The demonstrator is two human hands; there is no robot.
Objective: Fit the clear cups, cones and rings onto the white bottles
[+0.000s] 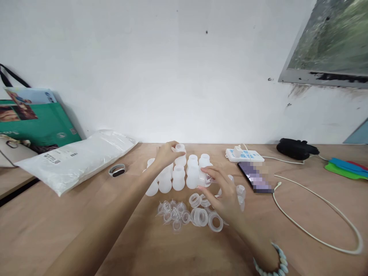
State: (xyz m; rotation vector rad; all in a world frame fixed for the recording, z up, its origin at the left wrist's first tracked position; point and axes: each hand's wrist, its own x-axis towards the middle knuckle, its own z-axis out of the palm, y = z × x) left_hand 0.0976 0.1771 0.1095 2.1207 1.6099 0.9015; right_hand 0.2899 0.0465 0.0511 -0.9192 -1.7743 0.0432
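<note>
My left hand (170, 152) reaches to the back of a group of milky white bottles and closes around the neck of one bottle (180, 158). Several more bottles (178, 180) with narrow waists stand upright in rows beside it. Between thumb and fingers, my right hand (222, 189) pinches a clear bottle top (202, 178) in front of the right-hand bottles; its exact make-up is hard to see. Closer to me lie a cluster of clear silicone nipples (174, 214) and several translucent screw rings (215, 222). Clear domed caps (240, 191) are partly hidden behind my right hand.
At left, a white plastic package (83, 159) and a fitness band (117, 170) lie on the wooden table (138, 249). On the right are a phone (253, 178), a power strip (247, 155), a looped white cable (316, 245) and a black case (296, 148). A wall rises behind.
</note>
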